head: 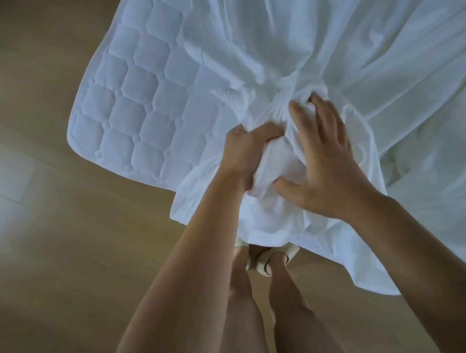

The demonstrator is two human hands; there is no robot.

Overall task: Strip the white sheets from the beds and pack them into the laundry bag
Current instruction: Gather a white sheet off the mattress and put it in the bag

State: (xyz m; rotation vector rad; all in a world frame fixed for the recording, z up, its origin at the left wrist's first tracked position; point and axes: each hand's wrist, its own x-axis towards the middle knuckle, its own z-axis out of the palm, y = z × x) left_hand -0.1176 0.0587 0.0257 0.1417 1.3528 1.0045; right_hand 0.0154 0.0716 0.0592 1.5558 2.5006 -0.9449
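The person is gathering the white sheet (pixel 387 54) at the bed's near corner, the left hand (pixel 248 156) clenching a wad of it while the right hand (pixel 328 170) is digging curled fingers and thumb into the same bunch. The quilted mattress pad (pixel 134 100) is lying bare along the left edge, but most of the fabric is draping the bed's right side. Stripping is looking roughly half done, and packing is waiting, with no laundry bag showing.
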